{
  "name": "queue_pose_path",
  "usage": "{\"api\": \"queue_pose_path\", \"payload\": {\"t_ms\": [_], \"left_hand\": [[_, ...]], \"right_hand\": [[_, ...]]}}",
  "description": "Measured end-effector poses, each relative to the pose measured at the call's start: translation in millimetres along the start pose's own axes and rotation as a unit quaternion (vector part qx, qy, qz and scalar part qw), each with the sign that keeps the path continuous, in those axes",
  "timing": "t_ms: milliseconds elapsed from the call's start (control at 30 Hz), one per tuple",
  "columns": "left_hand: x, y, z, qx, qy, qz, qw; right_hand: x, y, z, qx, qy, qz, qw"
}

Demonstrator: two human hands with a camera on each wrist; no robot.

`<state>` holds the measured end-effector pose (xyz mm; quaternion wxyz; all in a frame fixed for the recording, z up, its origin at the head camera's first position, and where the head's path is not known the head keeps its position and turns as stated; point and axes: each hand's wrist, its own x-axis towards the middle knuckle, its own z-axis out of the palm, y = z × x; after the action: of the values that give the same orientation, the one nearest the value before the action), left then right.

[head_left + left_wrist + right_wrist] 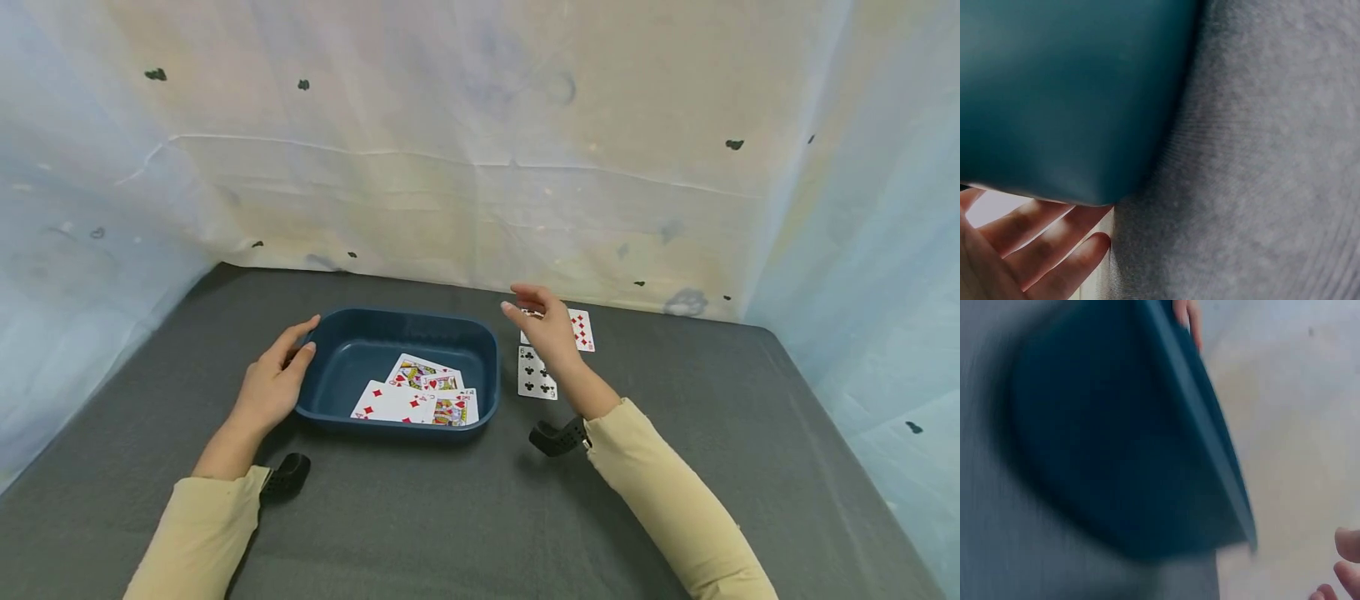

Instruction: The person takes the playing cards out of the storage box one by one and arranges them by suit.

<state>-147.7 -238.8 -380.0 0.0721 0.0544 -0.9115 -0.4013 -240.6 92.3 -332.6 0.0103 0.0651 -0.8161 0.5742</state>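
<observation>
A dark blue rectangular bin (397,427) holds several playing cards (390,402), face cards and a diamond card among them, face up. My left hand (273,379) grips the bin's left end, thumb at the rim and fingers along the outer wall. In the left wrist view, the fingers (1060,240) lie against the bin's outside. My right hand (551,333) hovers beyond the bin's right end with loosely bent fingers and nothing visible in them. Below it lie a six of clubs (530,383) and a red diamond card (581,329), both partly hidden by the hand.
The dark grey cloth-covered table (420,517) runs back to a pale patterned curtain (480,167), which also hangs along both sides. A black wrist strap device sits at each cuff.
</observation>
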Motion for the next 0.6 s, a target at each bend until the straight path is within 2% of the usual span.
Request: {"api": "queue_pose_path", "payload": {"t_ms": [167,333,600], "left_hand": [[0.5,-0.2,-0.5,0.003,-0.008,-0.002,1.0000],[1.8,0.3,0.6,0.000,-0.008,-0.003,1.0000],[3.4,1.7,3.8,-0.003,-0.009,0.000,1.0000]], "right_hand": [[-14.8,-19,31,0.009,-0.075,-0.001,0.9972],[-25.7,-25,61,-0.015,-0.168,-0.006,0.9856],[-25.7,-16,91,-0.049,-0.223,-0.001,0.9735]]}}
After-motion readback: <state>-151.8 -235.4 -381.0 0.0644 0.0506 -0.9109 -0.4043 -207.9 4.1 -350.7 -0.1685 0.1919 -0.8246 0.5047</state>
